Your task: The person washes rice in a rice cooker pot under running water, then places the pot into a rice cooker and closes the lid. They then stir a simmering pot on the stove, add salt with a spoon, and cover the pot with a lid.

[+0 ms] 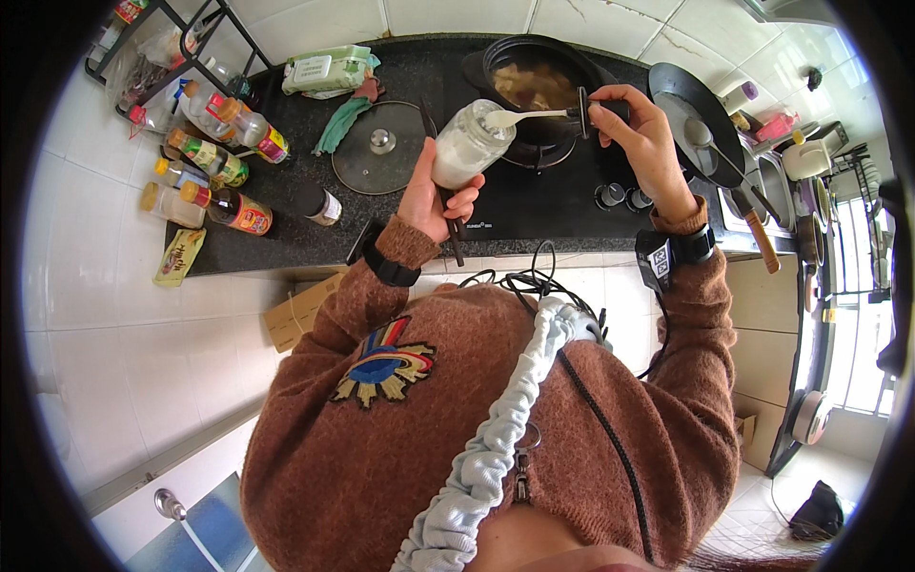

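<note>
My left hand (pixel 427 204) grips a tilted glass jar (pixel 457 159) of white granules or powder. Dark chopsticks (pixel 455 239) are held in the same hand, running behind the jar. Between the fingertips of my right hand (pixel 632 132) is a round black jar lid (pixel 584 113). A white spoon (pixel 532 115) extends from that lid, and its bowl lies at the jar's mouth with some white stuff on it. Just beyond sits a dark pot (pixel 607 75) on the hob (pixel 529 207), with pieces of food in brownish liquid (pixel 532 84).
A glass lid (pixel 361 157) rests left of the hob, near a small dark-capped jar (pixel 319 205). Several sauce bottles (pixel 232 211) crowd the left counter beside a wipes pack (pixel 329 70). At right, a wok (pixel 665 82) holds a ladle (pixel 699 134), its handle passing the counter edge.
</note>
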Action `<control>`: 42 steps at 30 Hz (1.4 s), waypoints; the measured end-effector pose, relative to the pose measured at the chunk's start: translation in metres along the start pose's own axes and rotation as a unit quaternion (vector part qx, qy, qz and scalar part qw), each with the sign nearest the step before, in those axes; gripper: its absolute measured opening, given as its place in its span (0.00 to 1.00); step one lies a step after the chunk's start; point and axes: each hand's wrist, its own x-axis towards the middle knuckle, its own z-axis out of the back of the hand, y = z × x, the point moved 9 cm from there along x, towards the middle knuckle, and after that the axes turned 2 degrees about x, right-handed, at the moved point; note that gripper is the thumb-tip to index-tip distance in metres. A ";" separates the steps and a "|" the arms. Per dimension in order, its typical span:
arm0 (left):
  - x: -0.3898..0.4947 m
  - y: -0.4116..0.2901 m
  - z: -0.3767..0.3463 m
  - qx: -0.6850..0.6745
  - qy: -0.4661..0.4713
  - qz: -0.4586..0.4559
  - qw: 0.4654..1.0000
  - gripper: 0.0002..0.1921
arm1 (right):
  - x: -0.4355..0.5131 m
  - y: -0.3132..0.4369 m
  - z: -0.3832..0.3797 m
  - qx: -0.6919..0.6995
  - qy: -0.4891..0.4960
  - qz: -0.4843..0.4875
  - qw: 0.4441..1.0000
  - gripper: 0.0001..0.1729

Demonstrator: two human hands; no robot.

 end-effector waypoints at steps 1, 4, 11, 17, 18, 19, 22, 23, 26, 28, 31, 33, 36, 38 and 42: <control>0.000 0.000 -0.001 -0.004 0.002 0.004 1.000 0.32 | 0.000 0.000 0.000 0.013 -0.001 0.000 1.000 0.13; 0.004 0.001 -0.003 -0.005 0.004 0.008 1.000 0.32 | 0.000 0.001 0.004 0.034 -0.013 0.004 0.999 0.13; 0.001 -0.003 0.003 0.025 -0.025 -0.012 0.999 0.35 | 0.014 -0.007 0.054 0.067 -0.119 0.027 0.990 0.13; -0.007 -0.004 0.010 -0.011 -0.044 -0.024 0.999 0.34 | 0.067 -0.034 0.057 -0.232 -0.140 0.051 0.961 0.17; -0.010 -0.004 0.012 -0.006 -0.048 -0.024 0.999 0.33 | 0.067 -0.033 0.058 -0.274 -0.154 0.074 0.946 0.17; -0.013 -0.003 0.014 -0.002 -0.050 -0.026 0.998 0.33 | 0.067 -0.038 0.062 -0.326 -0.173 0.049 0.928 0.17; -0.019 -0.005 0.018 -0.006 -0.045 -0.034 0.998 0.32 | 0.057 -0.041 0.070 -0.340 -0.168 0.039 0.924 0.17; -0.020 -0.006 0.019 -0.008 -0.041 -0.035 0.999 0.32 | 0.051 -0.039 0.075 -0.327 -0.167 0.038 0.929 0.17; -0.018 -0.007 0.019 -0.013 -0.039 -0.041 0.998 0.33 | 0.038 -0.025 0.089 -0.303 -0.189 0.066 0.932 0.17; -0.014 -0.005 0.017 -0.011 -0.041 -0.033 0.999 0.33 | 0.029 -0.016 0.092 -0.325 -0.196 0.078 0.922 0.17; -0.001 -0.002 0.011 -0.001 -0.031 -0.011 0.999 0.32 | 0.017 -0.013 0.096 -0.268 -0.211 0.019 0.940 0.17; 0.002 0.002 0.010 0.003 -0.023 -0.001 1.000 0.32 | 0.009 0.001 0.084 -0.178 -0.170 0.042 0.968 0.15; 0.006 0.008 0.003 0.011 0.005 0.013 1.000 0.33 | -0.003 0.023 0.052 -0.051 -0.067 0.053 0.995 0.12; 0.005 0.014 0.002 -0.014 0.002 0.029 0.999 0.33 | -0.008 0.034 0.016 -0.039 -0.006 0.077 0.996 0.12; -0.005 0.009 -0.003 0.043 0.013 -0.012 0.999 0.37 | -0.006 0.033 -0.049 -0.191 0.126 0.078 0.970 0.13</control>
